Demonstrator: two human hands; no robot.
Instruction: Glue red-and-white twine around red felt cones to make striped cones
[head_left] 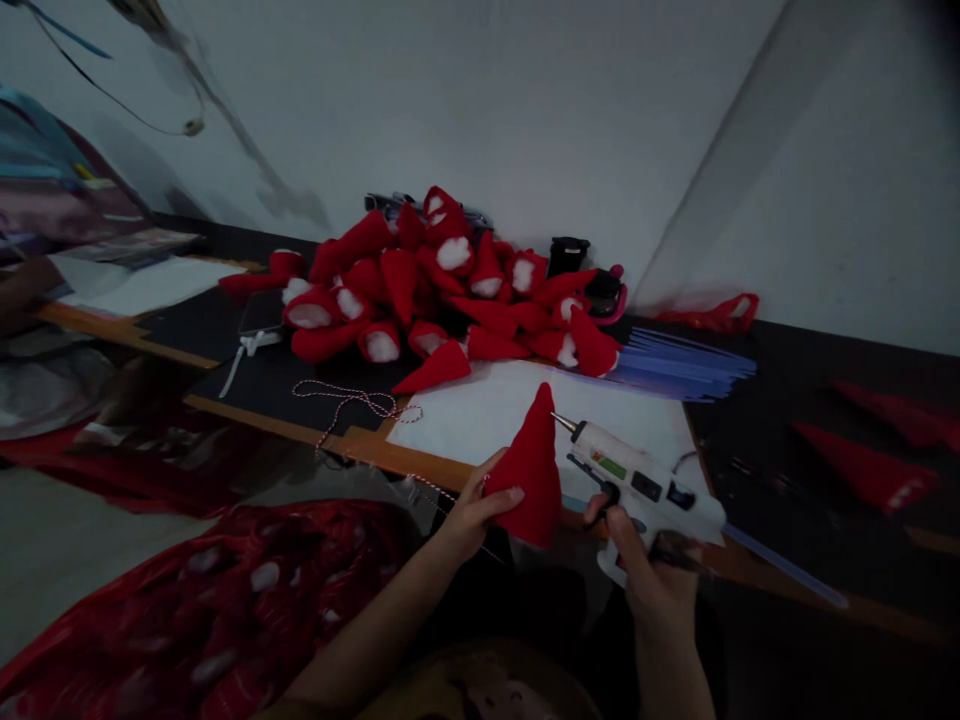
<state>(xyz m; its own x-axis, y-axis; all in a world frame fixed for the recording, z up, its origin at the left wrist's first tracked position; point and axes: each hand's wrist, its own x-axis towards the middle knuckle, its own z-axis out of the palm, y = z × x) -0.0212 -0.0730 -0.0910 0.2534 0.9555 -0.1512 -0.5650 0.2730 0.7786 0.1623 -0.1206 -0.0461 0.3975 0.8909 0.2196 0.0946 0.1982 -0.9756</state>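
The left hand [474,512] pinches a red cone-shaped felt piece [531,478], tip up, before the white sheet [491,415], while the right hand [651,565] curls around a white plastic glue gun [645,490], nozzle near the tip.

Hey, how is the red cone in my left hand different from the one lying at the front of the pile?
The held cone points tip up, while the lying cone is on its side, tip to the left. The held cone is in your left hand, close to the glue gun's nozzle; the lying cone rests against the pile, untouched. Both are red and taper to a point.
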